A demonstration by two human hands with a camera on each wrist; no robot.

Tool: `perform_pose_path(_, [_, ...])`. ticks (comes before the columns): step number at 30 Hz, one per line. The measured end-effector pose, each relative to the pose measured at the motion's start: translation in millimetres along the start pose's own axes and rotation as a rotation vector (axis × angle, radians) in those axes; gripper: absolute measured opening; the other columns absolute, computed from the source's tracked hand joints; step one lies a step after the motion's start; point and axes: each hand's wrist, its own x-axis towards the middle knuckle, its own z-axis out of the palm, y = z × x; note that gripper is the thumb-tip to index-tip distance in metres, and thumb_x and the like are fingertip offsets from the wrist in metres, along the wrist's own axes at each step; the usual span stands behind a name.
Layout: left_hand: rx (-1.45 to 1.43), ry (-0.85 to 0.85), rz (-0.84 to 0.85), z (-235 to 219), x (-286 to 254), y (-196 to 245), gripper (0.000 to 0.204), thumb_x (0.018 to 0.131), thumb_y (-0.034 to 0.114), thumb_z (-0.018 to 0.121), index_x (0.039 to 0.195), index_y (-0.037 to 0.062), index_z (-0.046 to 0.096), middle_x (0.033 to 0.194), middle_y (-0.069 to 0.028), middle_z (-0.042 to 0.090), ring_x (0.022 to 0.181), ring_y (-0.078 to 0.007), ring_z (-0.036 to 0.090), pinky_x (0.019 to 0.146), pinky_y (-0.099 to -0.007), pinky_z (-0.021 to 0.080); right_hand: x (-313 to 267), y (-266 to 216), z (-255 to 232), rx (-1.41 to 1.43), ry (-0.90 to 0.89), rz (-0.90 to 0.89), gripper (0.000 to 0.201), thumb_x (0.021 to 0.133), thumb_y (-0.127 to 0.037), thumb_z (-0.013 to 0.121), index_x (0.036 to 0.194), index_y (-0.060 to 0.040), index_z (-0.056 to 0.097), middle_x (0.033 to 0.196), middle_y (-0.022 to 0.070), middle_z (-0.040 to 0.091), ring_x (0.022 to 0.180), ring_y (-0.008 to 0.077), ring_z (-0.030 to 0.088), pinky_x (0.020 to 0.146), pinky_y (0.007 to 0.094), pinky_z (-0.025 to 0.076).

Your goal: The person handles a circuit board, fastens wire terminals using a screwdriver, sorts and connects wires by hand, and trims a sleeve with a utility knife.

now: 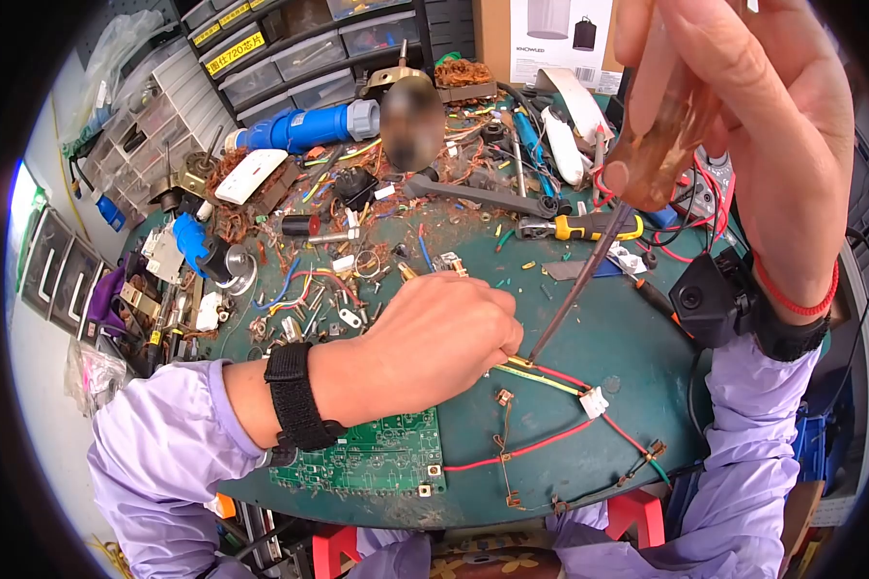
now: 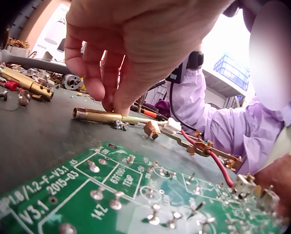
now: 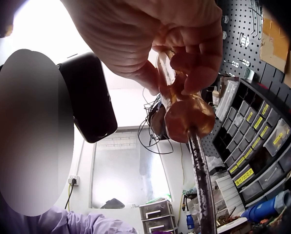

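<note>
Screwdriver [image 1: 599, 251] in right hand [image 1: 777, 121]

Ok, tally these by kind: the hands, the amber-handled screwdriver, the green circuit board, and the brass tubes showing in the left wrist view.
Hands: 2 (left hand, right hand)
Amber-handled screwdriver: 1
Green circuit board: 1
Brass tubes: 2 (near tube at the left hand, far tube lying apart)
Total: 6

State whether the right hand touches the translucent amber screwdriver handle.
Touching: the right wrist view shows the right hand gripping the amber handle, fingers curled over it.
</note>
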Motion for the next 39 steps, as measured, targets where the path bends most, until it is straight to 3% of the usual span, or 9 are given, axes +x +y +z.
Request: perform_pose_path(39, [-0.096,-0.007,-0.055,1.2,1.2,-2.4,0.005,0.073,0.004,0.068,0.077,0.005,0.066,0.079,-0.0071,0.063,0.075,-0.0308,0.062,0.063,-0.0406,0.047,2.0,-10.1,15.0,0.011,-0.076,-0.01,0.042,0.086,-0.026,0.07,0.115,-0.0019,0.051,0.096,0.01,0.06,0.08,0.0146,0.064,0.073,0.026,0.052])
